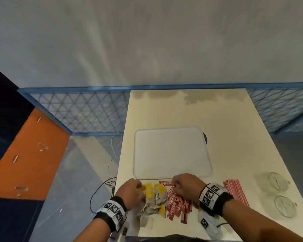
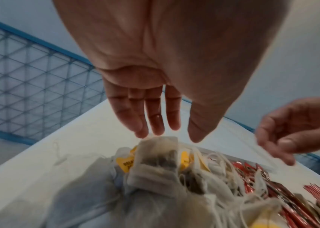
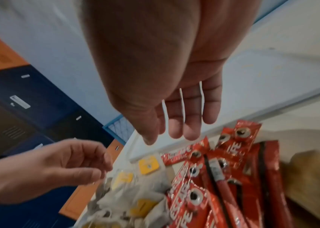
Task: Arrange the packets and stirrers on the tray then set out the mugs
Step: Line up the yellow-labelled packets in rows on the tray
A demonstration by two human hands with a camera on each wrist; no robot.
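1. Left hand point(image 2: 155, 80) fingers straight over the tea bags point(image 2: 155, 166), holding nothing
2. Right hand point(image 3: 174, 92) loose above the red packets point(image 3: 223, 177)
3. Tray point(image 1: 171, 152) just beyond lies bare; stirrers point(image 1: 234, 191) and mugs point(image 1: 276, 196) right
4. Sorting is barely begun; next, pinch packets

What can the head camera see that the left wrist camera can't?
Only the head view shows the whole flat white square tray, bare, the two clear glass mugs at the table's right edge, and both black wristbands with square markers.

Only the left wrist view shows the left hand from the palm side, fingers straight just above a paper tea bag, and the white strings.

Both show the tea bags with yellow tags, the red coffee stick packets, the red striped stirrers and the right hand.
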